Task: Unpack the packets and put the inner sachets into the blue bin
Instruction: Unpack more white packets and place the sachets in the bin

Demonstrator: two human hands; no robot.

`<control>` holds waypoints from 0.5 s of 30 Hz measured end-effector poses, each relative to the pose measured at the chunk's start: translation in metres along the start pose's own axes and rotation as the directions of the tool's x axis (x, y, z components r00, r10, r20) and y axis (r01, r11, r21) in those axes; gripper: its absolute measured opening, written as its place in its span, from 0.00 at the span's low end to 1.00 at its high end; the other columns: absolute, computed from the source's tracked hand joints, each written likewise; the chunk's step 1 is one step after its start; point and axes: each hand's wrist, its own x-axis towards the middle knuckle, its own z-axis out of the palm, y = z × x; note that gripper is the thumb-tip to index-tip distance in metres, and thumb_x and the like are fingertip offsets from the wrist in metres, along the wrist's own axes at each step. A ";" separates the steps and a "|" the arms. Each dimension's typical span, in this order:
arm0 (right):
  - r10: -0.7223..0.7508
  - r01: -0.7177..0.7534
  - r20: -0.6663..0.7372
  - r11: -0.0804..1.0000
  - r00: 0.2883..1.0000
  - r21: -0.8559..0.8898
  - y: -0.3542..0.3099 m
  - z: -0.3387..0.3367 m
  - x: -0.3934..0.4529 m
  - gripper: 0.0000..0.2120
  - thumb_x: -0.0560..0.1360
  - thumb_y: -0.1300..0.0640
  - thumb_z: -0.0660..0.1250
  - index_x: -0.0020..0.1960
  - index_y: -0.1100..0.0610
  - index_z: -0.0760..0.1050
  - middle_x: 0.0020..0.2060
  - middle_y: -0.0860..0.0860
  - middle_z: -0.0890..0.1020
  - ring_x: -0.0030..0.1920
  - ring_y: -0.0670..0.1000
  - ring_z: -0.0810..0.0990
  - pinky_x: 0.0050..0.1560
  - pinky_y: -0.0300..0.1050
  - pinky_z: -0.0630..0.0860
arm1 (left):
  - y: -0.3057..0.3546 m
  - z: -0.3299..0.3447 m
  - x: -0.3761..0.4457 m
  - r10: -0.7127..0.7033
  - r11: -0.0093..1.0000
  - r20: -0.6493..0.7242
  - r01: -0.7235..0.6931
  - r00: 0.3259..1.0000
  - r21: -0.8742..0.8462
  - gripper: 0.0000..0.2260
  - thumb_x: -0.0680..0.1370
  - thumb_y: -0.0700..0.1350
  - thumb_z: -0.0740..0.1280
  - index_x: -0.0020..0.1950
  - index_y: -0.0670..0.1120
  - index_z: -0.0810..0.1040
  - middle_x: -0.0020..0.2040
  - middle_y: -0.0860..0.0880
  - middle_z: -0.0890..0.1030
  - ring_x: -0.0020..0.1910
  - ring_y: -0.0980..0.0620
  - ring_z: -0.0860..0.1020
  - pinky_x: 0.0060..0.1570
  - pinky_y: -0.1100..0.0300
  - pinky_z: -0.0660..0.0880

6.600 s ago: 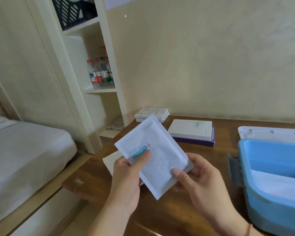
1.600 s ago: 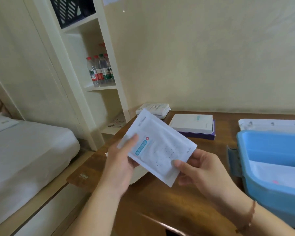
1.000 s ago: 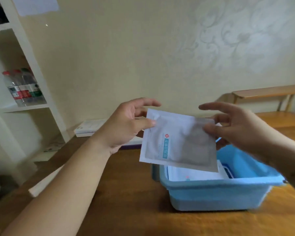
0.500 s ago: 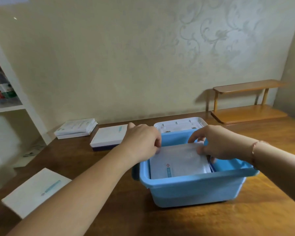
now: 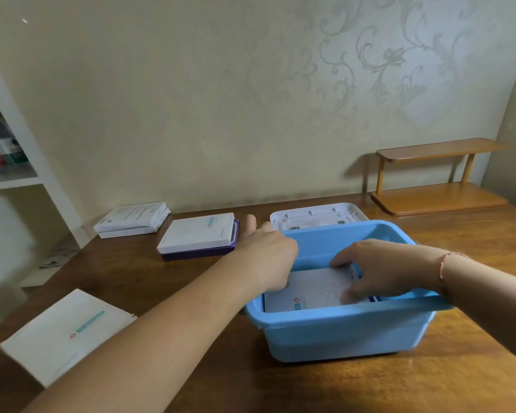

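The blue bin (image 5: 340,315) stands on the wooden table, right of centre. Both hands reach down into it. A white sachet (image 5: 313,289) with a red cross mark and a teal label lies flat inside, on other white sachets. My left hand (image 5: 268,257) holds its left edge; the fingertips are hidden behind the hand and the bin wall. My right hand (image 5: 379,269) grips the sachet's right end, thumb at the far edge and fingers at the near edge.
A flat white outer packet (image 5: 66,332) lies at the near left. A white box on a purple box (image 5: 198,234) and a stack of white packets (image 5: 131,219) sit at the back left. A white lid (image 5: 316,216) lies behind the bin, a wooden riser (image 5: 435,180) far right.
The sachet was held up at the left, carried right over the bin and lowered in. Since half a second ago both hands have sunk deeper and the sachet lies flatter.
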 end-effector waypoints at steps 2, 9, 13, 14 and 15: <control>-0.007 0.007 0.010 1.000 1.000 -0.008 -0.001 -0.001 0.000 0.25 0.73 0.41 0.69 0.68 0.47 0.72 0.60 0.44 0.78 0.59 0.48 0.76 0.63 0.44 0.71 | 0.001 0.000 0.001 0.020 0.999 0.064 -0.018 0.998 -0.030 0.12 0.80 0.43 0.64 0.64 0.50 0.77 0.49 0.47 0.74 0.49 0.46 0.62 0.59 0.45 0.56; -0.037 0.037 0.015 0.998 0.999 -0.050 -0.003 -0.001 -0.001 0.27 0.74 0.42 0.70 0.71 0.46 0.70 0.61 0.43 0.77 0.57 0.45 0.75 0.54 0.36 0.67 | 0.000 0.005 0.002 0.075 0.997 0.174 -0.071 0.982 -0.024 0.11 0.79 0.42 0.65 0.60 0.49 0.78 0.50 0.48 0.78 0.54 0.46 0.70 0.57 0.45 0.57; 0.000 0.000 0.007 1.000 1.000 -0.024 -0.006 -0.006 -0.005 0.30 0.74 0.40 0.69 0.73 0.45 0.67 0.64 0.43 0.75 0.56 0.43 0.73 0.61 0.39 0.69 | -0.005 0.002 0.000 0.083 0.992 0.114 -0.072 0.990 -0.102 0.13 0.79 0.51 0.66 0.62 0.51 0.77 0.52 0.50 0.79 0.55 0.46 0.72 0.59 0.46 0.60; 0.017 -0.018 -0.039 1.000 0.999 -0.012 -0.007 -0.010 -0.009 0.30 0.74 0.40 0.68 0.73 0.45 0.66 0.66 0.42 0.74 0.58 0.43 0.73 0.63 0.41 0.69 | -0.008 0.000 -0.004 0.077 0.979 0.054 -0.065 0.996 -0.195 0.15 0.79 0.53 0.66 0.65 0.52 0.76 0.55 0.51 0.79 0.57 0.46 0.72 0.61 0.48 0.63; 0.019 -0.019 -0.127 1.000 0.992 0.002 -0.009 -0.016 -0.013 0.30 0.74 0.39 0.68 0.73 0.45 0.66 0.67 0.42 0.74 0.59 0.43 0.74 0.64 0.42 0.70 | -0.013 -0.002 -0.012 0.055 0.946 -0.031 -0.062 0.998 -0.320 0.18 0.79 0.55 0.66 0.67 0.54 0.75 0.59 0.53 0.79 0.59 0.48 0.73 0.62 0.49 0.66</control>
